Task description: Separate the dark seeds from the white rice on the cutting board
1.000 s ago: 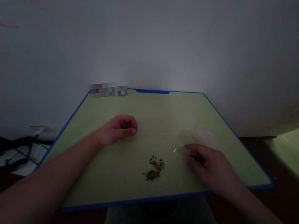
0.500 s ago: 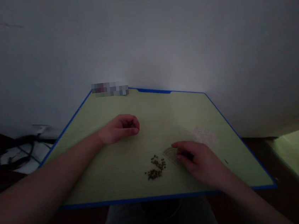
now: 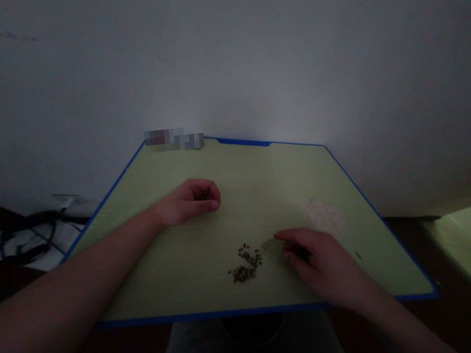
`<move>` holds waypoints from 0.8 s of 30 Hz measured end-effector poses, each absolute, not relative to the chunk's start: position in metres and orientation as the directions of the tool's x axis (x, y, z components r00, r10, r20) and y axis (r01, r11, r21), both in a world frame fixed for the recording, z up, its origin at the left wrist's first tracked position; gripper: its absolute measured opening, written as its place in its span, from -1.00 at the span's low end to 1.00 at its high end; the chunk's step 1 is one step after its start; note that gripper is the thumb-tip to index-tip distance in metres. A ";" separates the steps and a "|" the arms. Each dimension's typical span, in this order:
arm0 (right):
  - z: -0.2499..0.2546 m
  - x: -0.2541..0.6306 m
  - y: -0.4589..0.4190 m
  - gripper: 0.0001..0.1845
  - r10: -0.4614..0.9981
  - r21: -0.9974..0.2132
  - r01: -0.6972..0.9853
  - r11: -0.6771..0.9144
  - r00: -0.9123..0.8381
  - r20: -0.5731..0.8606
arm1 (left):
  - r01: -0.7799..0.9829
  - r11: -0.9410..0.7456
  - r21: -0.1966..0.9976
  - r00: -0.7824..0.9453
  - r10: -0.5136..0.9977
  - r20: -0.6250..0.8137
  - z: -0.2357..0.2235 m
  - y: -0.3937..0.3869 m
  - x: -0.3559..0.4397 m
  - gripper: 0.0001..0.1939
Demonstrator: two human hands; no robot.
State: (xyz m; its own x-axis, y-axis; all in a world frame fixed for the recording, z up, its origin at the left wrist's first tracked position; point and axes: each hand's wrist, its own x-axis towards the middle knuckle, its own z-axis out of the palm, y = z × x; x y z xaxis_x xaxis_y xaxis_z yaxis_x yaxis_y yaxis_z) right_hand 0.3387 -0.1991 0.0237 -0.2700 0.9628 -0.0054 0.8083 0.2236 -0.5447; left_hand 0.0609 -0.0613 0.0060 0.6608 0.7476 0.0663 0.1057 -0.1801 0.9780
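Note:
On the table's left half rests my left hand, its fingers curled round toward the thumb. The inside of that hand is dark, and I cannot make out what it holds. My right hand is closed in a pinch on a clear protractor, whose curved, marked edge points left. Just left of the protractor lies a loose cluster of small brown beans or seeds. Beyond my right hand a flat patch of pale, rice-like grains is spread out.
The pale table has a blue edge and stands against a grey wall. A pixelated strip is at its far left corner. A tiny dark bit lies to the right. Black cables hang beyond the left edge.
My right hand has shifted slightly right and toward me, with the protractor now tilted and farther from the brown cluster. My left hand is nearly still.

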 end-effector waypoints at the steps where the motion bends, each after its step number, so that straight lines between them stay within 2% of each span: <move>1: 0.023 0.338 -0.197 -0.66 0.961 -0.545 0.807 0.229 -0.276 -0.004 | 0.106 -0.179 0.978 0.657 0.751 0.066 0.006 -0.061 0.061 -0.73; 12: 0.030 0.338 -0.193 -0.67 0.903 -0.569 0.747 0.343 -0.430 -0.020 | 0.123 -0.174 0.977 0.652 0.756 0.052 0.006 -0.062 0.060 -0.72; 19: 0.025 0.341 -0.191 -0.67 0.933 -0.564 0.770 0.299 -0.361 0.002 | 0.112 -0.171 0.979 0.653 0.755 0.058 0.007 -0.062 0.061 -0.72; 24: 0.026 0.340 -0.186 -0.67 0.912 -0.560 0.755 0.341 -0.410 0.002 | 0.114 -0.153 0.982 0.655 0.754 0.042 0.007 -0.063 0.061 -0.73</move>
